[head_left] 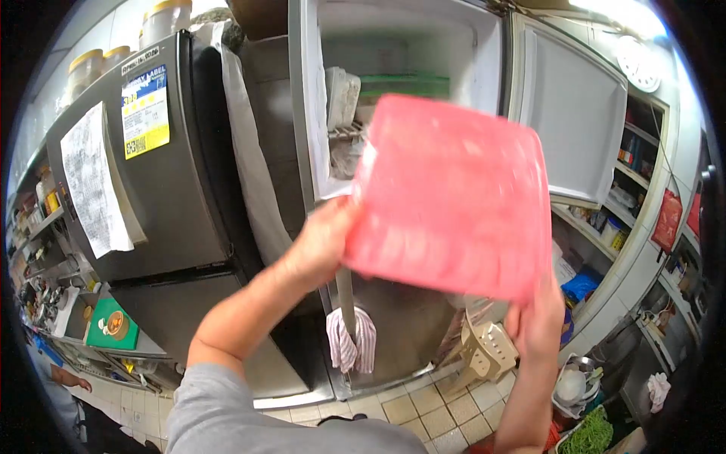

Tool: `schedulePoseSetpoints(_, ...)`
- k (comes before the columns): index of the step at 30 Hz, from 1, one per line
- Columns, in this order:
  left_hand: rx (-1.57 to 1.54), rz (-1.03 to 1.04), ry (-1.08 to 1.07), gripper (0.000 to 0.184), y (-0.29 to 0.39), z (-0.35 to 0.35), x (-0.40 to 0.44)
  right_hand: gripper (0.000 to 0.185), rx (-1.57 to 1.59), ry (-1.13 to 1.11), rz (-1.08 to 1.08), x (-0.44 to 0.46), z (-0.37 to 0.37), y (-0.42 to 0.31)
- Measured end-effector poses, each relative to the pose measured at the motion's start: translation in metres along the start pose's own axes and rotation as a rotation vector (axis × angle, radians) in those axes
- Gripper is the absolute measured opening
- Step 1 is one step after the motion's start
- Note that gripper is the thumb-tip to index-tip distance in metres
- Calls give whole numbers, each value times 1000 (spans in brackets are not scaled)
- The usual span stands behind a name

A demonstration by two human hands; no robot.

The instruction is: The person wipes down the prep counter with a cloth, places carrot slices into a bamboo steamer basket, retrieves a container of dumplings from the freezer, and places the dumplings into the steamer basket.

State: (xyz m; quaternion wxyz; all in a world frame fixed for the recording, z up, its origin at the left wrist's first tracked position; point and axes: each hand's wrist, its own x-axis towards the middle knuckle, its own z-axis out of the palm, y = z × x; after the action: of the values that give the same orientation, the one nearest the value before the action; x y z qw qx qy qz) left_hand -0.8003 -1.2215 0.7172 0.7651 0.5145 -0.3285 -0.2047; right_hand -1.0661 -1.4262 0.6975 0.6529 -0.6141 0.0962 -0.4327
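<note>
A red rectangular plastic tub point(454, 197), blurred by motion, is held up at a tilt in front of the open freezer compartment point(408, 45). My left hand point(325, 238) grips its left edge, with the fingers partly hidden behind it. At the lower right corner, my right hand point(538, 321) is closed on the tub. What the tub holds, if anything, I cannot see. Behind it, a white container point(342, 98) and a clear plastic bag point(345, 160) sit inside the freezer, along with something green.
The freezer door point(572, 106) stands swung out to the right. A striped towel point(352, 340) hangs below, and a beige plastic stool point(488, 352) is on the tiled floor. Leafy greens point(590, 433) lie lower right. A dark fridge point(144, 181) stands left; another person's hand point(72, 380) shows beyond.
</note>
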Motion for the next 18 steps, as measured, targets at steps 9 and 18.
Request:
schedulePoseSetpoints(9, -22, 142, -116, 45, 129, 1, 233, 32, 257, -237, 101, 359, 77, -55)
schedulePoseSetpoints(18, 1600, 662, 555, 69, 40, 45, 299, 48, 395, -499, -143, 317, 55, 8)
